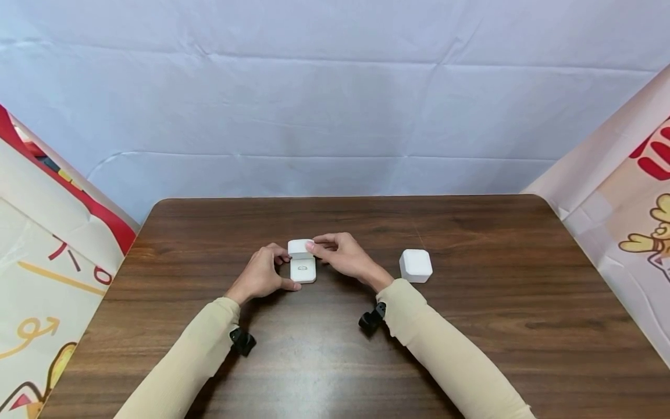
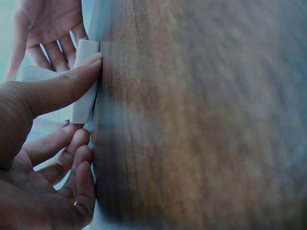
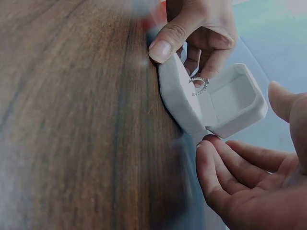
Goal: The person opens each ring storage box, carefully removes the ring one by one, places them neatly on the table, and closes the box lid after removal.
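A small white ring box stands on the table with its lid raised at the back. A ring with a row of small stones sits upright in the box's insert. My left hand holds the base, its thumb across the front and its fingers around the left and far side. On the other side, my right hand is beside the raised lid with its fingers loosely bent. In the right wrist view a gap shows between the right thumb and the lid.
A second white box with rounded corners stands to the right of my right hand. Below everything is a brown wood-grain table. A pale cloth hangs behind its far edge, with printed cloths at both sides.
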A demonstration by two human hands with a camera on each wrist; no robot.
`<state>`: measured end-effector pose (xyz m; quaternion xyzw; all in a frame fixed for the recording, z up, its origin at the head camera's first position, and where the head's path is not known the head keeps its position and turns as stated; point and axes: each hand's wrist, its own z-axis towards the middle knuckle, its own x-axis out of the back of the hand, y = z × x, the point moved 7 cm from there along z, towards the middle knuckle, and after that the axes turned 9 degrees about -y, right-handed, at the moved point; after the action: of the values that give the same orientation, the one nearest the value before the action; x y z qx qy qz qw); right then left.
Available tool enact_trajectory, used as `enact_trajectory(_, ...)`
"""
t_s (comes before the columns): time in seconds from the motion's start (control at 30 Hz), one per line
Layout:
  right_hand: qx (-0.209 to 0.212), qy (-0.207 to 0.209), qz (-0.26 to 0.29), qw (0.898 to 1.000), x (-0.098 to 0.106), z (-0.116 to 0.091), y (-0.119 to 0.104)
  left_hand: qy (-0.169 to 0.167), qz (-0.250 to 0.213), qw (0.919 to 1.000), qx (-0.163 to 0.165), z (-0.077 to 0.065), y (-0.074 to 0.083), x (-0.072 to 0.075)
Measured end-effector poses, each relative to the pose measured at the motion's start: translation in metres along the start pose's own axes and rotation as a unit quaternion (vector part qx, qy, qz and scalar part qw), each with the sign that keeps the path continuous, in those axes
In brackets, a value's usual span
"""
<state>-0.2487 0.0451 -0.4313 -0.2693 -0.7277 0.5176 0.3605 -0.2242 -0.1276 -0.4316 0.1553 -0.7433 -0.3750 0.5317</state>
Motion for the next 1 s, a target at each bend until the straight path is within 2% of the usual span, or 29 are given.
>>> enact_trajectory(0.3,0.011,0.025,-0.065,0.998,0.005,-0.013,-0.003,0.008,0.008,0.9999,-0.01,0.001,0.001,0.0)
enact_trajectory(0.6,0.03,0.064,-0.113,0.991,0.006,-0.023,-0.005,0.007,0.006,0.9999,-0.005,0.0,0.0,0.0)
enact_trajectory(0.77,0.046,0.082,-0.119,0.988,0.005,-0.031,-0.01,0.007,0.007,0.9999,-0.007,0.0,0.0,0.0)
enact_trajectory(1.0,0.085,0.086,-0.123,0.985,-0.001,-0.035,-0.014,0.008,0.011,0.9999,-0.01,0.0,0.0,0.0)
